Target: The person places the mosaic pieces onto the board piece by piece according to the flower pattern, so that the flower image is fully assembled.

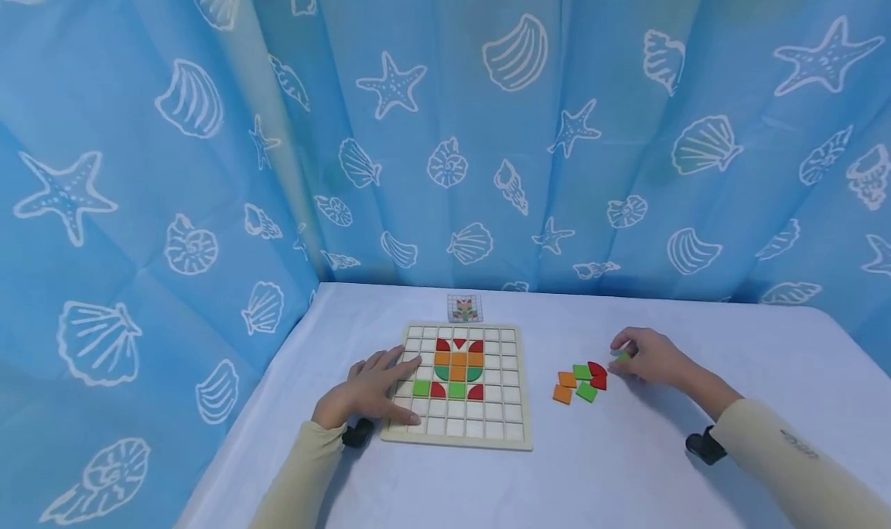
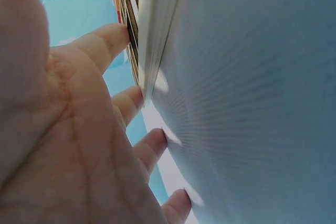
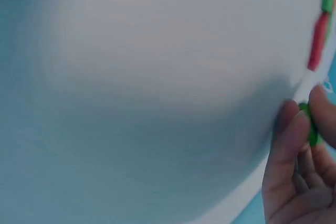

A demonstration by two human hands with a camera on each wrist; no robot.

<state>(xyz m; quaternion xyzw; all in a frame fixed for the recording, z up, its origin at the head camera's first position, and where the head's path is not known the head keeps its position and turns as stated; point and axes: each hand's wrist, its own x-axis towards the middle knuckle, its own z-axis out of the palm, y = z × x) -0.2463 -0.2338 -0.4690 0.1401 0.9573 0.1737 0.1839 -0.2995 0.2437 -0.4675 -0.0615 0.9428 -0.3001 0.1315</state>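
My right hand [image 1: 650, 356] pinches a small green tile [image 3: 313, 134] between thumb and fingertips, just right of a loose group of tiles. That group has two orange squares [image 1: 562, 394], two green squares [image 1: 586, 392] and red curved pieces [image 1: 596, 369]. My left hand [image 1: 369, 394] lies with spread fingers along the left edge of a pale gridded board [image 1: 458, 441], fingertips at its frame and outer cells. On the board, red, orange and green tiles form a tulip-like figure [image 1: 458, 359], with a row of bright green squares and red curved pieces below it.
A small picture card [image 1: 464, 308] with a coloured grid pattern lies just behind the board. White cloth [image 1: 550, 475] covers the table. A blue curtain [image 1: 445, 127] with white shells and starfish hangs at the back and left.
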